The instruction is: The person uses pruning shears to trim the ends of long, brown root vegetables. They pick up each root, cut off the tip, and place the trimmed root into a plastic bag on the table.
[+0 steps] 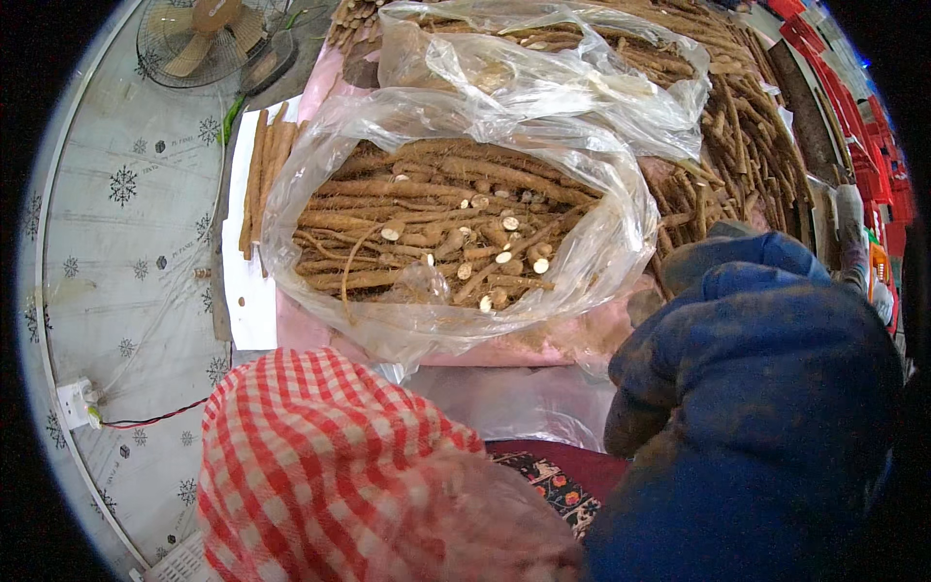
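Observation:
A red-and-white checked sleeve (327,451) fills the lower left, its inner part soiled and blurred; my left hand is out of view. At the right is a dirt-stained blue sleeve (771,378). Past it shows a dull grey-brown shape (684,263), perhaps my gloved right hand, mostly hidden, so its grip cannot be made out. Before me lies a clear plastic bag (611,247) with its mouth wide open. Long, hairy brown yam roots (385,189) fill it lengthwise, several showing white cut ends. Pink sheeting (502,353) lies beneath the bag.
Behind stands a second clear bag (553,102) of roots. Loose yam roots (756,153) are heaped at the right, near red crates (873,160). A few roots lie on a white board (247,313). Left are a fan (196,44), a panel wall (116,240) and a wired socket (75,404).

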Demonstrator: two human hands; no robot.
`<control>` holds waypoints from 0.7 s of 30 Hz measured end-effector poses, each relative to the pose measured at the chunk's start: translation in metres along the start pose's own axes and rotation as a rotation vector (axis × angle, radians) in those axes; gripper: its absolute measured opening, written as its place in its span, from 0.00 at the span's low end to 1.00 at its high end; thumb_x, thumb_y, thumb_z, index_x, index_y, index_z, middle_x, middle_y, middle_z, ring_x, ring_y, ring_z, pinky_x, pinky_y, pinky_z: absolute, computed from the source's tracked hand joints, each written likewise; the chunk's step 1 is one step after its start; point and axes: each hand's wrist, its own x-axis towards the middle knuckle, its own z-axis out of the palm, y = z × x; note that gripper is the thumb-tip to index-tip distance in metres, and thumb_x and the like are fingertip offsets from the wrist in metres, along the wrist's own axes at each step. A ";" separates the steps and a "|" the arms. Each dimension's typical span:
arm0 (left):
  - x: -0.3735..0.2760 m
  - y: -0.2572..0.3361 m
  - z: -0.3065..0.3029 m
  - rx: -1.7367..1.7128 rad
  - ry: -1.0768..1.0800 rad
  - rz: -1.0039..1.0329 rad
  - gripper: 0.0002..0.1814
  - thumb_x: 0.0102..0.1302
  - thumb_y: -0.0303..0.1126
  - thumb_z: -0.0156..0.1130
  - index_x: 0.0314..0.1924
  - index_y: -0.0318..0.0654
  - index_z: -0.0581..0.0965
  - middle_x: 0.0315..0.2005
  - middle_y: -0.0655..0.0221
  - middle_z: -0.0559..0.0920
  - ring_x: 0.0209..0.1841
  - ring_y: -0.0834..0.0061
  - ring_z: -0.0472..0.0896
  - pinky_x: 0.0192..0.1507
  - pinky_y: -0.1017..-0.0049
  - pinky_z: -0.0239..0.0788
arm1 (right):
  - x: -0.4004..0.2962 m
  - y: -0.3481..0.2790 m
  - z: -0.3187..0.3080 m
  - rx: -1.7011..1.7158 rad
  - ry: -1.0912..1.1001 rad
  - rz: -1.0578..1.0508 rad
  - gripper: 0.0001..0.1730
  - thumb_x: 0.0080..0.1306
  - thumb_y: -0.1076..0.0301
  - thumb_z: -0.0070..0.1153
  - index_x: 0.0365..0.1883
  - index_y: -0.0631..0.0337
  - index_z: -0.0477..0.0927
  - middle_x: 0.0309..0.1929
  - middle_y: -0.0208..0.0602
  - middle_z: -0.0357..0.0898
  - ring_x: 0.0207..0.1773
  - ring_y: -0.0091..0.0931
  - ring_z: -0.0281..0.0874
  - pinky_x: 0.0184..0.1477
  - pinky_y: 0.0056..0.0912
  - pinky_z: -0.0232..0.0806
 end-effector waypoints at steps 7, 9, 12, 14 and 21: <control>-0.013 0.001 -0.014 0.004 0.004 0.029 0.08 0.57 0.34 0.57 0.32 0.37 0.78 0.24 0.62 0.80 0.26 0.63 0.82 0.24 0.63 0.72 | -0.013 -0.012 0.024 0.396 0.116 -0.154 0.15 0.63 0.64 0.62 0.44 0.62 0.79 0.37 0.44 0.82 0.37 0.31 0.81 0.41 0.31 0.71; -0.018 -0.004 -0.011 0.031 -0.007 -0.007 0.08 0.57 0.33 0.57 0.32 0.37 0.78 0.24 0.62 0.80 0.26 0.63 0.82 0.23 0.63 0.72 | -0.025 -0.050 0.032 0.410 0.119 -0.218 0.13 0.64 0.65 0.62 0.44 0.62 0.80 0.37 0.43 0.82 0.37 0.31 0.81 0.41 0.31 0.71; -0.019 -0.025 0.000 0.002 -0.037 -0.007 0.07 0.56 0.32 0.56 0.32 0.36 0.78 0.23 0.62 0.79 0.25 0.63 0.81 0.22 0.63 0.72 | -0.042 -0.073 0.023 0.461 0.056 -0.186 0.13 0.64 0.67 0.61 0.44 0.63 0.79 0.38 0.44 0.81 0.38 0.30 0.79 0.43 0.30 0.70; -0.009 -0.059 0.015 -0.125 -0.104 -0.039 0.07 0.56 0.31 0.56 0.32 0.36 0.78 0.22 0.62 0.79 0.24 0.63 0.81 0.21 0.62 0.71 | -0.054 -0.098 0.008 0.514 -0.032 -0.159 0.12 0.64 0.69 0.60 0.44 0.65 0.79 0.39 0.42 0.81 0.39 0.27 0.79 0.44 0.28 0.69; 0.050 -0.221 0.111 0.024 -0.213 -0.232 0.07 0.59 0.29 0.57 0.37 0.35 0.78 0.30 0.56 0.82 0.34 0.59 0.84 0.33 0.62 0.76 | -0.110 -0.127 0.016 0.786 -0.139 -0.101 0.09 0.64 0.76 0.59 0.43 0.66 0.78 0.37 0.33 0.79 0.40 0.20 0.73 0.44 0.23 0.67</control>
